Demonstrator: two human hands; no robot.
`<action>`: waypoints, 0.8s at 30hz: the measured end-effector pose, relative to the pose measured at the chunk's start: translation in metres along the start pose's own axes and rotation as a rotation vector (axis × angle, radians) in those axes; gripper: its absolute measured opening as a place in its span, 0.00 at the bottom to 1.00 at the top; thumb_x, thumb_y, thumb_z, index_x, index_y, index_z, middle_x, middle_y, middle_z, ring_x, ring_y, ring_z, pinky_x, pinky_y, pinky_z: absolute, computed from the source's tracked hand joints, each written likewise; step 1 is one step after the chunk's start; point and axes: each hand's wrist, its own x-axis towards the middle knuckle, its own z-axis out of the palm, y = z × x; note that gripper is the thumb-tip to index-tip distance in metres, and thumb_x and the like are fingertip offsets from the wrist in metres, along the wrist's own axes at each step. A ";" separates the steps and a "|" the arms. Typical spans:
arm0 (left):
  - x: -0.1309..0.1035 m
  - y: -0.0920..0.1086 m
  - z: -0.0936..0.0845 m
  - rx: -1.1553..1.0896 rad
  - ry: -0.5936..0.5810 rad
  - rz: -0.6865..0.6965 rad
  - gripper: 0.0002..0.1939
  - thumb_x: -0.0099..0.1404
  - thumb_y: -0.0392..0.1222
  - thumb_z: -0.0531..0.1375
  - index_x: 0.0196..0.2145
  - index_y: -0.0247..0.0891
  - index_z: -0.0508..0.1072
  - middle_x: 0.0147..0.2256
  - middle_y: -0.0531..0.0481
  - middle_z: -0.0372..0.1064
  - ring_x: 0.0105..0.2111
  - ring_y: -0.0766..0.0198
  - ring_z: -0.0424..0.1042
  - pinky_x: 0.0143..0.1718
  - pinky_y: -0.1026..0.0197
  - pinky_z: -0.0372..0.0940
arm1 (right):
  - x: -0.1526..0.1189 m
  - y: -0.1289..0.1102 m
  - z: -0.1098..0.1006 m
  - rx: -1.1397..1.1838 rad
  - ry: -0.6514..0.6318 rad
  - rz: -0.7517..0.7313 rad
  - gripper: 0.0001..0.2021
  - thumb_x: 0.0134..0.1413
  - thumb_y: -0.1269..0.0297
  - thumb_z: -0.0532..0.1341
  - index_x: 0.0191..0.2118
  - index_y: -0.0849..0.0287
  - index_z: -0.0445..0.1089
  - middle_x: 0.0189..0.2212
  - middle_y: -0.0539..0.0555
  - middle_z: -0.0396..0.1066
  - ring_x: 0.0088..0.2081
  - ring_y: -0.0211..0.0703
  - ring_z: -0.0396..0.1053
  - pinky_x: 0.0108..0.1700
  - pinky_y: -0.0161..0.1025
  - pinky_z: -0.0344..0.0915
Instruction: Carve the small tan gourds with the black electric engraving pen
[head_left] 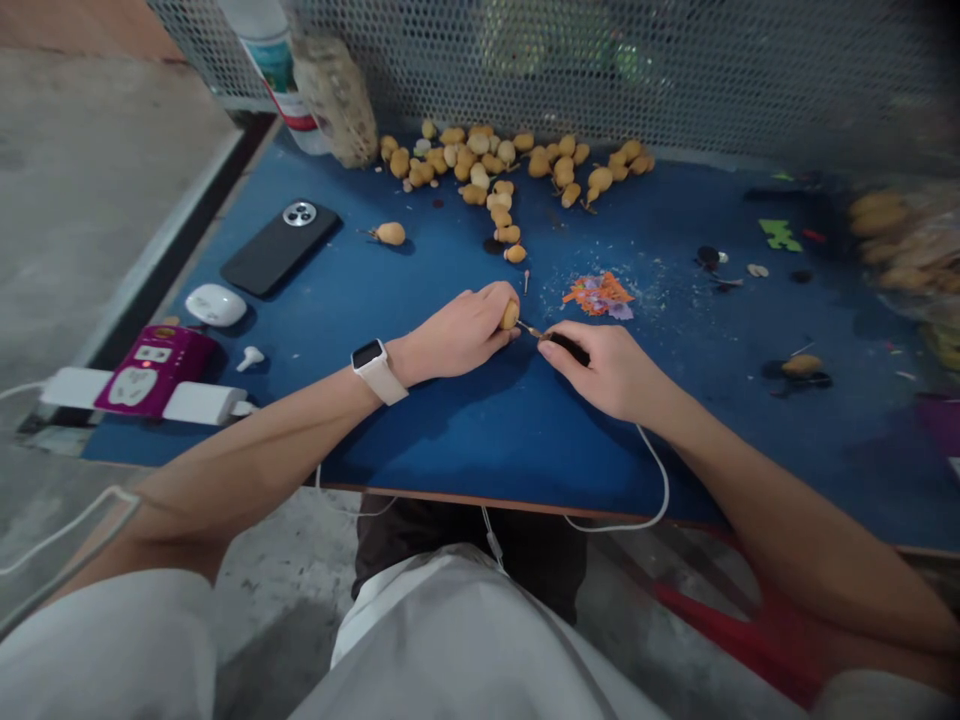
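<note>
My left hand, with a watch on its wrist, is closed around a small tan gourd, holding it just above the blue tabletop. To its right, my right hand grips a thin-tipped tool with a dark handle. The tool's narrow metal tip points left and reaches the gourd; whether it goes in cannot be made out. A small pile of orange and purple scraps lies beyond my right hand. Many more small gourds are heaped along the back of the table.
A black phone, a white earbud case, an earbud and a purple power adapter lie at left. A bottle and filled jar stand behind. A white cable hangs at the front edge. Bagged gourds sit right.
</note>
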 end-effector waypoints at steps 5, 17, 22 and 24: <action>0.000 -0.001 0.000 -0.010 0.014 0.012 0.11 0.85 0.44 0.54 0.57 0.36 0.68 0.55 0.32 0.77 0.46 0.46 0.80 0.54 0.44 0.74 | 0.001 0.002 0.000 0.015 0.001 -0.001 0.19 0.80 0.48 0.58 0.39 0.54 0.74 0.25 0.49 0.68 0.26 0.43 0.65 0.35 0.45 0.55; 0.001 -0.001 0.001 0.004 0.008 0.003 0.11 0.85 0.43 0.54 0.58 0.36 0.68 0.55 0.33 0.77 0.46 0.47 0.80 0.54 0.46 0.72 | 0.001 0.003 0.003 -0.015 0.017 0.002 0.18 0.80 0.49 0.58 0.39 0.55 0.73 0.25 0.50 0.70 0.25 0.43 0.65 0.35 0.45 0.54; 0.001 -0.003 0.003 -0.006 0.024 0.017 0.10 0.85 0.43 0.54 0.57 0.36 0.68 0.54 0.33 0.77 0.45 0.47 0.79 0.53 0.45 0.73 | 0.002 0.003 0.003 -0.014 0.012 -0.001 0.18 0.79 0.49 0.58 0.38 0.54 0.73 0.24 0.49 0.68 0.25 0.43 0.64 0.35 0.45 0.54; 0.001 -0.003 0.003 -0.012 0.024 0.012 0.11 0.85 0.44 0.54 0.57 0.36 0.68 0.54 0.33 0.77 0.46 0.46 0.80 0.53 0.44 0.73 | 0.002 0.002 0.002 -0.008 0.016 0.002 0.18 0.79 0.49 0.58 0.38 0.54 0.72 0.25 0.49 0.69 0.26 0.43 0.64 0.35 0.45 0.55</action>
